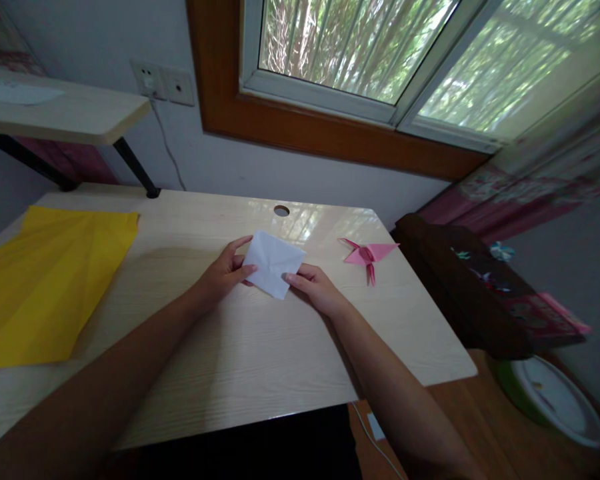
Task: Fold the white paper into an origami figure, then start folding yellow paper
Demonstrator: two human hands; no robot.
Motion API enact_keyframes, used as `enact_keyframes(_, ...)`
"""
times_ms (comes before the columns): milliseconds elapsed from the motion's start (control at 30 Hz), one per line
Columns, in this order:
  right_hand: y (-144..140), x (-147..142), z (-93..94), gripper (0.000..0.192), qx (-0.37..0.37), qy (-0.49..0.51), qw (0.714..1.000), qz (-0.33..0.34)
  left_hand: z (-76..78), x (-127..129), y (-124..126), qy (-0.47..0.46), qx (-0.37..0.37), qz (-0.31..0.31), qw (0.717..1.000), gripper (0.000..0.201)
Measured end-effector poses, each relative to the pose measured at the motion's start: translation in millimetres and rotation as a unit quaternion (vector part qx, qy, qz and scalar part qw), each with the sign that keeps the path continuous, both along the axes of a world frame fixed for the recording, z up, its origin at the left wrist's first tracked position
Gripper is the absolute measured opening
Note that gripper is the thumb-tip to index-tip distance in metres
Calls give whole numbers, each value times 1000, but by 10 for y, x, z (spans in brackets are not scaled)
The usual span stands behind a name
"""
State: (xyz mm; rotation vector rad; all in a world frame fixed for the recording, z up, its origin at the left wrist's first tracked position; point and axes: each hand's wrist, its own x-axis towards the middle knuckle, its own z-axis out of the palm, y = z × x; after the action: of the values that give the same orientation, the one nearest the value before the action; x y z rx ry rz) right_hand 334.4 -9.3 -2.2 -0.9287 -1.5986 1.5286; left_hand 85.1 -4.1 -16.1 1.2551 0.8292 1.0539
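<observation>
A small white sheet of paper (273,261), roughly square with creases meeting near its middle, is held just above the desk. My left hand (226,272) pinches its left edge, thumb on top and fingers behind. At the lower right edge, my right hand (316,287) grips the same paper with the thumb in front; its other fingers are partly hidden behind the sheet. To the right of my hands a pink origami crane (367,255) lies on the desk.
A large creased yellow sheet (55,280) covers the left of the pale wooden desk (260,367). Behind it stands a raised shelf (80,120) on black legs. A cable hole (281,211) is near the wall. Right of the desk is dark brown furniture (445,287) with small paper pieces.
</observation>
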Motion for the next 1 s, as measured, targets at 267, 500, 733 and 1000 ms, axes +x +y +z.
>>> enact_keyframes(267,25,-24,-27,37,-11,-23,998,-53,-14,18,-46,37,73,46,996,77)
enact_keyframes(500,33,-59,-7,37,9,-19,995,-95,82,-5,-76,36,3,52,998,84)
enact_keyframes(733,118,-70,-112,37,70,-3,981,-180,66,-28,-50,47,9,83,995,84)
enact_keyframes(1000,35,-74,-83,49,276,-140,940,-143,145,-6,-50,13,-45,71,996,83)
